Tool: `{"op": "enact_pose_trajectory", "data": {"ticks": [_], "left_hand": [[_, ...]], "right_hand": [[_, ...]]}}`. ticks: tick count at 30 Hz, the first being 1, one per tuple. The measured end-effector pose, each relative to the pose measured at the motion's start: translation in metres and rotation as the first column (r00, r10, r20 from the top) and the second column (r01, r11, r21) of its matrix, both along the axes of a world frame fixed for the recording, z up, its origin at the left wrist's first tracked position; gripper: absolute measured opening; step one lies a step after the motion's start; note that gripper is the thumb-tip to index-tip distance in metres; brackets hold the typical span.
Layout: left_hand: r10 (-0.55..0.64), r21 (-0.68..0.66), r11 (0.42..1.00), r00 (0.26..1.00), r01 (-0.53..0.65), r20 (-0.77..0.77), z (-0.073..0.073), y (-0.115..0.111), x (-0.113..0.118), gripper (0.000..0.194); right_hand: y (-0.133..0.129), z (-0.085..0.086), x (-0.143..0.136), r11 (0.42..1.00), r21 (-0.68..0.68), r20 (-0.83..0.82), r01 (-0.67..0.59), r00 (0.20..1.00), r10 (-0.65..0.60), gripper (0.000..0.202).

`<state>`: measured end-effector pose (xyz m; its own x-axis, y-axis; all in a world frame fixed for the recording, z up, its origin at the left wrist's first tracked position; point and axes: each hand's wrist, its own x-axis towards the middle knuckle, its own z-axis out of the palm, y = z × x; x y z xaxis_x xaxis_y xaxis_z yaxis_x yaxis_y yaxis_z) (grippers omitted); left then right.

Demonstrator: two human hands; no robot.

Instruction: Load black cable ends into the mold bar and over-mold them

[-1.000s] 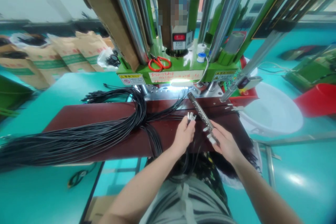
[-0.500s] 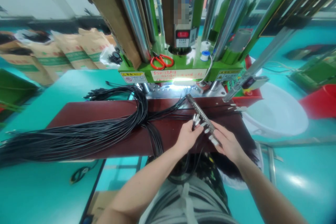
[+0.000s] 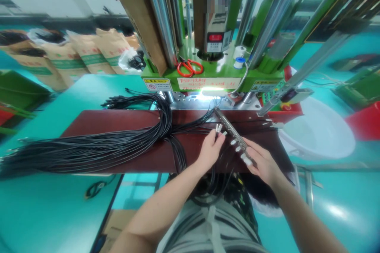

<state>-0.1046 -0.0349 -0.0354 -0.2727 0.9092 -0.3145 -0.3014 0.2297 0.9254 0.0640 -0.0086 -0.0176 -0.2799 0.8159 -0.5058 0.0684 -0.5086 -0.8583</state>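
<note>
Pinched in my left hand (image 3: 209, 150) are a few cable ends with shiny metal tips (image 3: 219, 128). Their black leads seem to run down over my lap. My right hand (image 3: 263, 162) grips the near end of a long narrow metal bar (image 3: 230, 127), which slants away toward the machine. Several whitish connector pieces (image 3: 237, 145) stick out along the bar's left side, close to my left fingers. A thick bundle of black cables (image 3: 118, 148) lies across the brown board (image 3: 89, 122) to the left of my hands.
Ahead stands a green press (image 3: 190, 73) with steel columns and a bright lamp (image 3: 212, 91). Red-handled scissors (image 3: 190, 68) and a blue-and-white spool (image 3: 239, 63) rest on it. On the right is a white tub (image 3: 320, 126). Paper sacks (image 3: 86, 53) stand at the back left.
My left hand has drawn slightly left, away from the bar, with the cable ends in it. The right hand still holds the bar. The whole view has shifted a little.
</note>
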Motion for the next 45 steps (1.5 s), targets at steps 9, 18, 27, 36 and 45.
{"op": "enact_pose_trajectory", "data": {"ticks": [9, 18, 27, 36, 45], "left_hand": [[-0.056, 0.102, 0.992, 0.981, 0.075, -0.184, -0.008, 0.002, -0.001, 0.027], [0.030, 0.126, 0.992, 0.999, -0.032, 0.017, 0.001, 0.003, -0.005, 0.037], [-0.094, 0.030, 0.995, 0.981, 0.091, 0.167, 0.014, -0.004, -0.013, 0.028], [-0.059, 0.022, 0.998, 0.991, 0.056, 0.123, 0.012, -0.003, -0.011, 0.028], [-0.057, 0.016, 0.998, 0.993, 0.056, 0.107, 0.009, -0.004, -0.012, 0.030]], "right_hand": [[-0.002, 0.002, 0.000, 0.992, 0.066, 0.108, -0.104, 0.990, 0.096, 0.049], [-0.005, 0.003, -0.001, 0.994, 0.061, 0.070, -0.090, 0.994, 0.085, 0.044], [-0.001, 0.007, 0.000, 0.999, -0.031, 0.063, -0.042, 0.997, 0.044, 0.045], [-0.002, 0.006, 0.001, 0.990, 0.055, 0.102, -0.128, 0.987, 0.122, 0.046], [-0.001, 0.007, 0.001, 0.923, 0.252, 0.209, -0.292, 0.947, 0.243, 0.046]]}}
